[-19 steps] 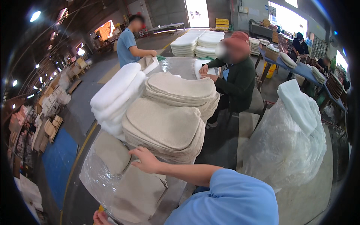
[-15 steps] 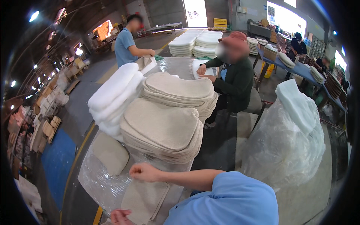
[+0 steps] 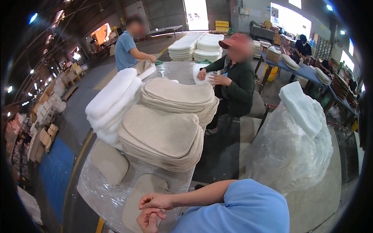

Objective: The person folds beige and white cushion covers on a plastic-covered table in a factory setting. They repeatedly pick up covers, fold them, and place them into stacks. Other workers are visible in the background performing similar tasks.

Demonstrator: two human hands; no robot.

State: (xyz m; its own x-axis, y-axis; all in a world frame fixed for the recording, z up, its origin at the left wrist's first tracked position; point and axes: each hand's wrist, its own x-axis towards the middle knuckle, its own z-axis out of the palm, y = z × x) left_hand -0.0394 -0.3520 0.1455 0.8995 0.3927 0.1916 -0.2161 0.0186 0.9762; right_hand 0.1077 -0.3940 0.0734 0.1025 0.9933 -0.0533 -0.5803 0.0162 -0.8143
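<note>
My right hand (image 3: 156, 201) is bent inward with its fingers pinched together. Right beside it, at the lower edge, my left hand (image 3: 150, 220) has curled fingers and a raised thumb, and the two nearly touch. Anything between the fingertips is too small to make out. Under both hands lies a beige fabric cushion cover (image 3: 142, 190) with a rounded far end, partly hidden by them. A second beige cover (image 3: 109, 162) lies flat to the left. Just beyond rises a thick stack of beige covers (image 3: 159, 130), with another stack (image 3: 178, 93) behind it.
White padding (image 3: 110, 97) is piled on the table's left side. Clear plastic sheeting (image 3: 95, 190) covers the tabletop. Two co-workers, in a blue shirt (image 3: 126, 50) and a dark jacket (image 3: 243, 87), work at the far end. A big plastic bag (image 3: 287, 147) stands at right.
My left hand has come up and right to meet my right hand over the near cover, whose rounded far end now shows. The dark-jacketed co-worker's hands have moved apart. The whole view has shifted slightly.
</note>
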